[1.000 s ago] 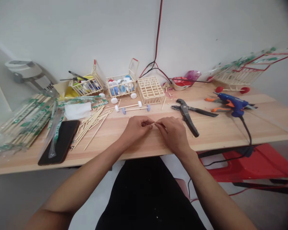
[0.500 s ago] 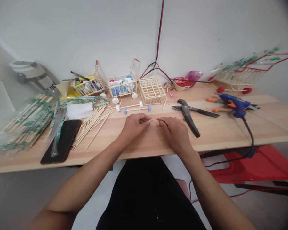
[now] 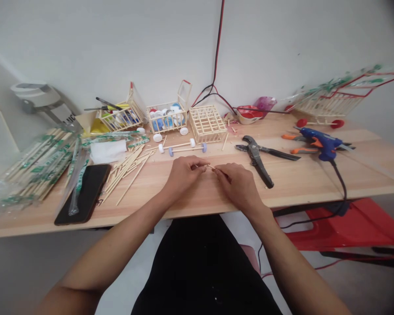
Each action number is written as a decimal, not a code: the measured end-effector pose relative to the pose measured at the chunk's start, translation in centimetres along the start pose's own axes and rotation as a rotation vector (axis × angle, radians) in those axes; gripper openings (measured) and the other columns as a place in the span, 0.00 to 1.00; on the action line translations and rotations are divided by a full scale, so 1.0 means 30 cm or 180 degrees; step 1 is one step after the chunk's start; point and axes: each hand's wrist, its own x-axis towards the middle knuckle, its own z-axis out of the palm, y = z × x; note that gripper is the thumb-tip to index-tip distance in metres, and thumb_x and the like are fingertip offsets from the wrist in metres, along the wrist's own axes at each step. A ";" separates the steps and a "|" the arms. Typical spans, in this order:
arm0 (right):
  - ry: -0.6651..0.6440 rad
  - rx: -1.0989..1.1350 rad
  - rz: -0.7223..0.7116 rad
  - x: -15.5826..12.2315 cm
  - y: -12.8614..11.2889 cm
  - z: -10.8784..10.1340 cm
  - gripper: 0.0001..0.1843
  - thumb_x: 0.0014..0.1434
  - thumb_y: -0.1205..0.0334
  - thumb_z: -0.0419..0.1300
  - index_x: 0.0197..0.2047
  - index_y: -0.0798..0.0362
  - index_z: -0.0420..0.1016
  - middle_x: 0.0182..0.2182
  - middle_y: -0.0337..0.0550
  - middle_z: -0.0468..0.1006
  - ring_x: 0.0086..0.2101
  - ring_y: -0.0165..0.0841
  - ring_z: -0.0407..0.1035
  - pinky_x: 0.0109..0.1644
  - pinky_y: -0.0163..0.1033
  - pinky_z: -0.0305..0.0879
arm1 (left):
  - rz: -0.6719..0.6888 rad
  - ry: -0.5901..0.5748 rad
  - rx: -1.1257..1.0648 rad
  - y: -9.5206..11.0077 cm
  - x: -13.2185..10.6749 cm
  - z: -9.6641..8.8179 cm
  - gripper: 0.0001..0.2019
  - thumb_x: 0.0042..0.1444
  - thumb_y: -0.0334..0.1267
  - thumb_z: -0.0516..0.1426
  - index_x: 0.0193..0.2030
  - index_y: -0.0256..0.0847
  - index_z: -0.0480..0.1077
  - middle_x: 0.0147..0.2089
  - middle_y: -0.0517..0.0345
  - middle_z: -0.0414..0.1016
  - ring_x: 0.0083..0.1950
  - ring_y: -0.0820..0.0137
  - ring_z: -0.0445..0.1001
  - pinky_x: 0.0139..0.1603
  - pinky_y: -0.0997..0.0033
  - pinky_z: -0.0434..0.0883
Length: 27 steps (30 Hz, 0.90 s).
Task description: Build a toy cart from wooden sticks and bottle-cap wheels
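Left grip [image 3: 185,177] and right grip [image 3: 238,186] both clenched, fingertips pinching a short, thin, pale wooden stick [image 3: 211,166] between them, just above the light wood-grain counter [image 3: 318,186] near its front edge. Left of left grip: loose pale wooden sticks [image 3: 124,175] in a scattered pile, then a black smartphone [image 3: 85,192] with a clear plastic sleeve lying across it. Right of right grip: large black-handled metal pliers [image 3: 256,159], close by. Below and right of right grip, under the counter: a red plastic stool [image 3: 344,227]. Further right: a blue hot glue gun [image 3: 321,144] with an orange trigger and black cord. Ahead of the grips: two pale wooden axles with white and blue plastic wheels [image 3: 180,148]. Behind those, by the wall: an open square wooden-stick cage [image 3: 207,124] and a small wooden-stick cart full of blue and white bottle caps [image 3: 167,116].
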 end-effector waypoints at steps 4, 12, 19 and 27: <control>-0.0067 0.0016 -0.0029 0.003 -0.008 -0.006 0.13 0.65 0.63 0.51 0.34 0.52 0.77 0.30 0.44 0.78 0.33 0.36 0.68 0.40 0.40 0.60 | 0.0073 -0.0008 0.0000 -0.010 0.002 0.003 0.08 0.52 0.29 0.60 0.38 0.40 0.80 0.38 0.56 0.82 0.39 0.68 0.78 0.44 0.69 0.71; -0.0009 0.0018 -0.0042 0.004 -0.008 -0.006 0.14 0.64 0.63 0.51 0.33 0.52 0.76 0.29 0.44 0.77 0.33 0.36 0.68 0.40 0.41 0.61 | -0.0004 -0.0059 -0.0077 -0.009 0.003 0.004 0.08 0.52 0.30 0.60 0.38 0.39 0.79 0.38 0.55 0.82 0.39 0.67 0.78 0.44 0.68 0.72; 0.0144 -0.0021 -0.0067 0.003 -0.001 0.001 0.13 0.66 0.62 0.52 0.35 0.52 0.77 0.31 0.44 0.78 0.33 0.36 0.68 0.41 0.40 0.61 | -0.0109 -0.0211 -0.0078 -0.005 0.008 -0.005 0.13 0.59 0.38 0.54 0.41 0.36 0.79 0.31 0.55 0.80 0.34 0.69 0.77 0.39 0.71 0.70; 0.0100 -0.0192 -0.0177 -0.001 -0.001 0.004 0.15 0.67 0.59 0.50 0.37 0.51 0.77 0.31 0.44 0.77 0.34 0.36 0.67 0.41 0.40 0.59 | -0.0150 -0.0594 -0.0125 0.005 0.015 -0.036 0.15 0.59 0.41 0.54 0.25 0.37 0.75 0.24 0.57 0.76 0.28 0.72 0.72 0.31 0.75 0.66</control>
